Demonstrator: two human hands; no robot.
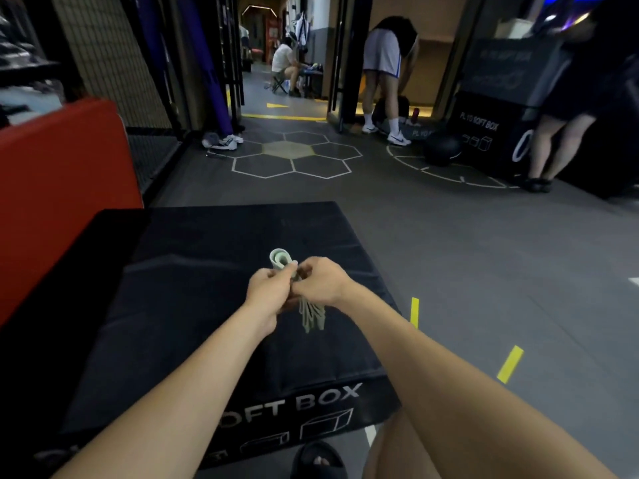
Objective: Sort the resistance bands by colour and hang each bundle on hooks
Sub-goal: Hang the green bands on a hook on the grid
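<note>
A bundle of pale green resistance bands (313,314) is held in the air over a black plyo soft box (207,305). Its folded top loop sticks up above my fingers and its loose ends hang down below them. My left hand (268,286) grips the bundle from the left with curled fingers. From the right, my right hand (320,283) pinches the same bundle at its middle. Both hands meet around the bands, so the middle of the bundle is hidden. No hooks are in view.
A red padded block (62,188) stands to the left of the box. Stacked black soft boxes (491,133) and a dark ball (442,148) sit at the far right. Three people are farther off, one by the right boxes. Yellow tape marks (510,364) lie on the grey floor.
</note>
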